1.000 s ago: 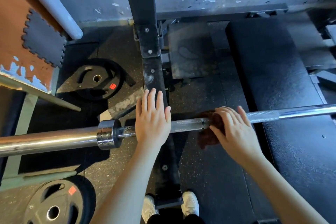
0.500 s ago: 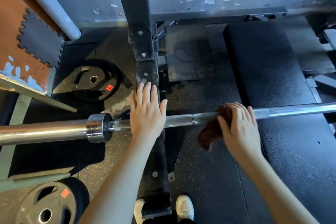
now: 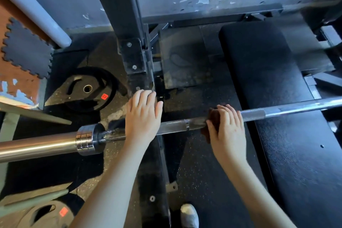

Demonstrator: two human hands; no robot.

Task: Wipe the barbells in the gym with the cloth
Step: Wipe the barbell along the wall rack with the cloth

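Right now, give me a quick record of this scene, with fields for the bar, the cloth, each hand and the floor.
bar: barbell lies level, running left to right and crossing over the bench
cloth: brown cloth wrapped on the bar's shaft
left hand: left hand rests on the bar, fingers straight
right hand: right hand grips the cloth round the bar
floor: weight plate lying flat at left; a second plate at lower left
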